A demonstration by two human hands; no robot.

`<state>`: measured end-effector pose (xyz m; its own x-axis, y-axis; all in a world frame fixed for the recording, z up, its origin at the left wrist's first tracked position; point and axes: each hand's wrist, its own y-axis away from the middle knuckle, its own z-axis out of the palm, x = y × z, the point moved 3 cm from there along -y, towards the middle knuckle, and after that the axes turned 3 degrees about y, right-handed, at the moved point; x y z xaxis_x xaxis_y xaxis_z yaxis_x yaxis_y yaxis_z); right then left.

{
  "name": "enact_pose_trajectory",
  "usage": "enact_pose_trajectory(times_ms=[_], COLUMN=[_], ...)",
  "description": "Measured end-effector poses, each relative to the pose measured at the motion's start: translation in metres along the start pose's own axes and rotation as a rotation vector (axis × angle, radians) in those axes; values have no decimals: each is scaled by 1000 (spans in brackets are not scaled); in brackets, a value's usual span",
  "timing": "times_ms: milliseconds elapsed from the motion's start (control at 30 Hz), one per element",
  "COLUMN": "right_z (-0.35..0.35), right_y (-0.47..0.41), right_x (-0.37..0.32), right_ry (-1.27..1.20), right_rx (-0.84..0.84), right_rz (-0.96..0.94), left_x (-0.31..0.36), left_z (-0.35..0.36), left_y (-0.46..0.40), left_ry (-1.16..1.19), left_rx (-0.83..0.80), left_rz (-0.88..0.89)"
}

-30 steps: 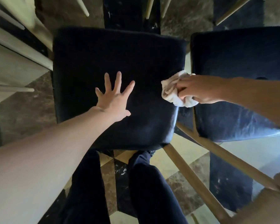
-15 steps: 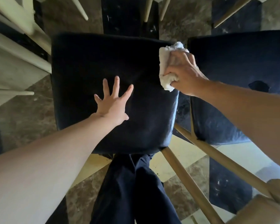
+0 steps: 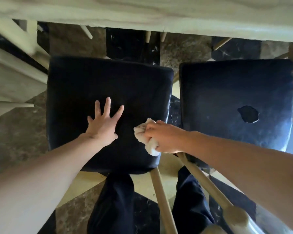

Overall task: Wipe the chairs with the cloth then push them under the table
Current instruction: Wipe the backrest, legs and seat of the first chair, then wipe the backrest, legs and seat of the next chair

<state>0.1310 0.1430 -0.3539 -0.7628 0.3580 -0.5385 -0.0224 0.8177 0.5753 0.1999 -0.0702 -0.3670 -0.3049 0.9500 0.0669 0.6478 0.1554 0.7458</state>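
Dark padded chair seat [image 3: 108, 85] centre frame | left hand [image 3: 104, 123] flat on it, fingers spread wide | right hand [image 3: 164, 136] grips white cloth [image 3: 146, 136] at seat's lower right | second chair [image 3: 235, 92] right, torn patch | table edge [image 3: 142, 12] across top

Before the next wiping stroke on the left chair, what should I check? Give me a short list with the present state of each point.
1. Cloth held firmly: ok, right hand grips it bunched.
2. Cloth touching the left seat: ok, near its front right corner.
3. Seat steadied: ok, left hand rests flat with spread fingers.
4. Left hand out of the cloth's path: not ok, it lies just beside the cloth.
5. Seat fully wiped: cannot tell.
6. Right seat intact: not ok, its cover has a hole.
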Motion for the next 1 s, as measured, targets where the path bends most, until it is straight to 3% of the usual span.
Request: enact_pose_trajectory(times_ms=[233,467,533,767,900,1000], right_z=[-61,-66,-68,-69,-54,-47], right_y=[75,226,262,329,320,309], right_x=[64,101,89,-21,-74,-88], right_ry=[-281,-671,-763,-1158,-1123,-1044], right_rx=[294,342,361,379,334,361], right_rz=[209,392,434,237,237,293], left_x=[104,230,247,255,260,272], left_z=[-25,-92,-112,-143,-139,-122], left_y=[11,43,69,214,274,299], left_ry=[77,299,377,684,860,1132], left_rx=[64,-22,7,128,322,488], left_rz=[-9,84,108,-33,-84,-163])
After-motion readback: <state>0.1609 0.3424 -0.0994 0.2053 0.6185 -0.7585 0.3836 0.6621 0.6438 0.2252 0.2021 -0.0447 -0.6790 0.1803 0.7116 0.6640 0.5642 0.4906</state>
